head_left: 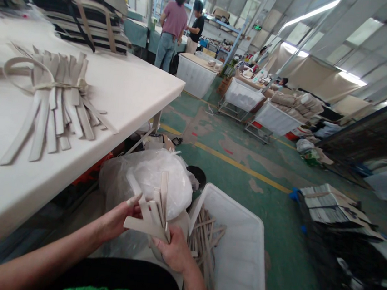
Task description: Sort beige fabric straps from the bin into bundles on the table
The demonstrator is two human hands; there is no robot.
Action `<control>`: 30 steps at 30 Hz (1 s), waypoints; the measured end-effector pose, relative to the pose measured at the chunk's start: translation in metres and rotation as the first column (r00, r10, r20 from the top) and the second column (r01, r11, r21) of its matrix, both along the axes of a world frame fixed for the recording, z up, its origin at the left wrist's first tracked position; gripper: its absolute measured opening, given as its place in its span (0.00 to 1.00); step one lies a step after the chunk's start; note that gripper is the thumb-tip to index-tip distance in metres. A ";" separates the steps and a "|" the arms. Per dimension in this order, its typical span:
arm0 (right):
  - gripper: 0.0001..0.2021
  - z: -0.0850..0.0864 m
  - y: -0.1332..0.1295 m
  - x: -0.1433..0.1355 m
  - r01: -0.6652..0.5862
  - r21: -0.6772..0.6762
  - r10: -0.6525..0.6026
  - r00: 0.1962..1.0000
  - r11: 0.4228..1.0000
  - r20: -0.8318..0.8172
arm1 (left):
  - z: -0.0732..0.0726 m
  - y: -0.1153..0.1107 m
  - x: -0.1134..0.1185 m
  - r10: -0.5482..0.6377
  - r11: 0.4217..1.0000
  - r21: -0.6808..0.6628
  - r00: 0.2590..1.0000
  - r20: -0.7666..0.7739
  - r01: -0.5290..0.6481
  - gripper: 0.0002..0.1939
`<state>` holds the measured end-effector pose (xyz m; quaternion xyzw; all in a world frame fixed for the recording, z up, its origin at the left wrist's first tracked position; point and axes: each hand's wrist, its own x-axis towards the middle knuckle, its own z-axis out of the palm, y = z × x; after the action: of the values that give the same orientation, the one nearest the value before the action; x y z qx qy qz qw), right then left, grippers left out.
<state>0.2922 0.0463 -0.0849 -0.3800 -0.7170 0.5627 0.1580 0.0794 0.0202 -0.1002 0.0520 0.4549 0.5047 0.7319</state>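
Note:
Both hands hold a fan of cream-coloured flat strips (151, 211) low in front of me. My right hand (172, 252) grips the bunch at its base. My left hand (118, 220) pinches the left side of the fan, fingers on one strip. Just to the right stands a white plastic bin (237, 254) with several more strips (205, 239) lying inside. On the white table (130, 89) to my left lies a tied bundle of the same strips (57, 100).
A clear plastic bag (149, 177) bulges under the table edge. Stacked dark and cream sheets (79, 11) sit at the table's far end. Two people (181, 25) stand at a far bench. Wheeled white carts (252, 105) and paper stacks (331, 206) line the green floor.

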 end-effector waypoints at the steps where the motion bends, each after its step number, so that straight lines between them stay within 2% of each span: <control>1: 0.10 -0.003 -0.003 0.004 -0.008 -0.024 0.008 1.000 1.000 0.002 | -0.006 0.002 0.000 0.055 0.996 -0.075 0.998 0.034 -0.053 0.19; 2: 0.10 -0.006 -0.006 0.007 -0.015 -0.044 0.015 1.000 0.999 0.002 | -0.011 0.004 0.000 0.114 0.985 -0.130 0.993 0.015 -0.111 0.16; 4: 0.10 -0.012 -0.009 0.012 -0.009 -0.056 0.010 1.000 0.998 0.018 | -0.018 0.013 -0.004 0.184 0.968 -0.147 0.975 -0.124 -0.202 0.10; 6: 0.11 -0.015 -0.008 0.013 0.018 -0.049 -0.016 1.000 0.999 0.025 | -0.017 0.026 -0.013 0.168 0.977 -0.086 0.956 -0.241 -0.194 0.07; 9: 0.13 -0.013 -0.004 0.006 0.074 -0.043 -0.074 0.997 0.996 -0.005 | 0.000 0.048 -0.031 0.137 0.990 0.031 0.945 -0.296 -0.134 0.08; 11: 0.14 -0.007 -0.002 -0.001 0.114 -0.071 -0.117 0.992 0.991 -0.043 | 0.014 0.059 -0.039 0.155 0.977 0.188 0.935 -0.319 -0.097 0.14; 13: 0.14 0.000 0.000 -0.008 0.158 -0.099 -0.165 0.984 0.982 -0.061 | 0.023 0.063 -0.037 0.189 0.948 0.303 0.935 -0.299 -0.095 0.22; 15: 0.14 0.004 0.002 -0.012 0.182 -0.088 -0.187 0.981 0.979 -0.058 | 0.023 0.058 -0.024 0.198 0.951 0.282 0.950 -0.241 -0.127 0.26; 18: 0.12 0.005 0.007 -0.020 0.203 -0.006 -0.203 0.978 0.979 -0.045 | 0.009 0.039 0.005 0.144 0.975 0.191 0.977 -0.156 -0.113 0.25; 21: 0.12 0.000 0.014 -0.027 0.242 0.058 -0.239 0.970 0.969 -0.049 | -0.004 0.022 0.028 0.111 0.983 0.156 0.988 -0.104 -0.094 0.23; 23: 0.11 -0.002 0.016 -0.026 0.217 0.066 -0.214 0.976 0.974 -0.039 | -0.005 0.018 0.030 0.126 0.982 0.157 0.986 -0.108 -0.108 0.23; 27: 0.10 -0.005 0.007 -0.016 0.090 0.006 -0.090 0.996 0.996 0.027 | 0.000 0.018 0.016 0.175 0.966 0.216 0.975 -0.141 -0.142 0.24; 30: 0.10 -0.009 0.001 -0.015 0.106 -0.012 -0.105 0.993 0.994 0.048 | -0.004 0.013 0.019 0.130 0.976 0.190 0.981 -0.144 -0.102 0.22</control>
<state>0.2769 0.0474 -0.0940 -0.4316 -0.6953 0.5497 0.1676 0.0988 0.0330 -0.1045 0.1313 0.4649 0.5805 0.6554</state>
